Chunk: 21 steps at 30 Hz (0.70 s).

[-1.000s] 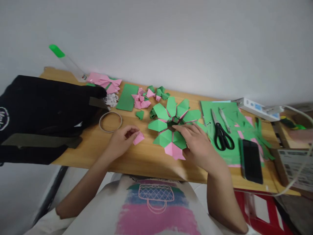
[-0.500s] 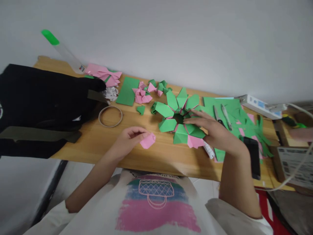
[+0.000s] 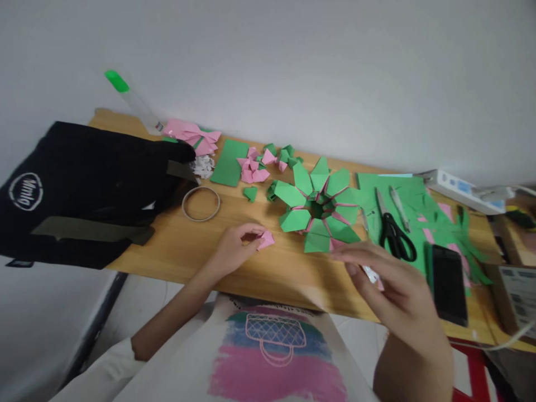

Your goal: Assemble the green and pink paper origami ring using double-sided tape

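My left hand (image 3: 237,248) pinches a small folded pink paper piece (image 3: 267,240) just above the wooden table. To its right stands a round paper flower (image 3: 320,207) with green petals, pink edges and a hollow centre. My right hand (image 3: 393,285) is raised at the flower's near right side, close to a pink petal at the front. Its thumb and fingers are apart, and nothing shows between them. Whether the fingertips touch that petal is unclear. One small green folded piece (image 3: 250,194) lies between the flower and a ring (image 3: 201,203).
A black bag (image 3: 100,184) covers the table's left end. Pink folded pieces (image 3: 253,167) and a green sheet (image 3: 229,162) lie along the back. Scissors (image 3: 393,231), a cutter (image 3: 400,206), a phone (image 3: 449,285) and a power strip (image 3: 464,190) are on the right.
My right hand has come off the flower's centre and moved toward me and to the right. The pink piece in my left hand is turned differently. The whole view has shifted slightly.
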### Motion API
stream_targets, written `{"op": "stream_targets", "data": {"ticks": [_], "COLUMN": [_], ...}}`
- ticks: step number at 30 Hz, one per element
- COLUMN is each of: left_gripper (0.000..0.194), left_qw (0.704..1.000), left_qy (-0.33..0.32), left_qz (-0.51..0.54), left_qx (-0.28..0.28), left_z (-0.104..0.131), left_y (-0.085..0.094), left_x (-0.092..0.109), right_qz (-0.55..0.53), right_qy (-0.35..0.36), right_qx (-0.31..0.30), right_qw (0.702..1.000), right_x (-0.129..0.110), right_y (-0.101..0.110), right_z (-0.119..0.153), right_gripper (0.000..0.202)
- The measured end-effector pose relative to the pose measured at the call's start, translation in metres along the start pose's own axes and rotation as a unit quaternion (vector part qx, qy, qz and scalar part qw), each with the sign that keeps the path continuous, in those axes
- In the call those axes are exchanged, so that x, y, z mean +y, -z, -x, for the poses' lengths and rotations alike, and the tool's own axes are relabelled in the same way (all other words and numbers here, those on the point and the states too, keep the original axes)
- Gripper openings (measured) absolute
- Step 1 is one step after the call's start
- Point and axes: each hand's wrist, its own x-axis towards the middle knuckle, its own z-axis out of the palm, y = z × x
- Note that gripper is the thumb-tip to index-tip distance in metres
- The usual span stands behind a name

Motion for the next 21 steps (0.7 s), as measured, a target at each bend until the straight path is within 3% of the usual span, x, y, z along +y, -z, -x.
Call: {"op": "stream_targets", "data": {"ticks": [9, 14, 16, 18, 19, 21], "left_gripper": [0.016, 0.015, 0.013, 0.010, 0.009, 0.009], "left_qw": [0.991, 0.993, 0.998, 0.993, 0.977, 0.907], "left_qy": [-0.072, -0.091, -0.058, 0.009, 0.052, 0.149], "left_qz": [-0.098, -0.077, -0.016, 0.109, 0.196, 0.377], "left_qx": [0.046, 0.021, -0.012, -0.053, -0.073, -0.111], "left_z": [0.001, 0.012, 0.015, 0.015, 0.014, 0.010], "left_y": [0.012, 0.010, 0.003, -0.009, -0.017, -0.034], "left_x": [0.001, 0.015, 0.023, 0.029, 0.030, 0.031], "right_qz": [0.034, 0.052, 0.072, 0.102, 0.123, 0.172], "right_qy": [-0.037, -0.090, -0.122, -0.139, -0.141, -0.133], "right_qx": [0.048, 0.069, 0.087, 0.116, 0.134, 0.172], "right_qw": [0.998, 0.992, 0.986, 0.978, 0.973, 0.961], "right_x": [-0.017, -0.022, -0.021, -0.016, -0.013, -0.007], "right_y": [-0.025, -0.049, -0.061, -0.072, -0.077, -0.084], "right_z": [0.016, 0.019, 0.019, 0.019, 0.019, 0.018], "right_gripper": [0.015, 0.023, 0.032, 0.036, 0.035, 0.028]}}
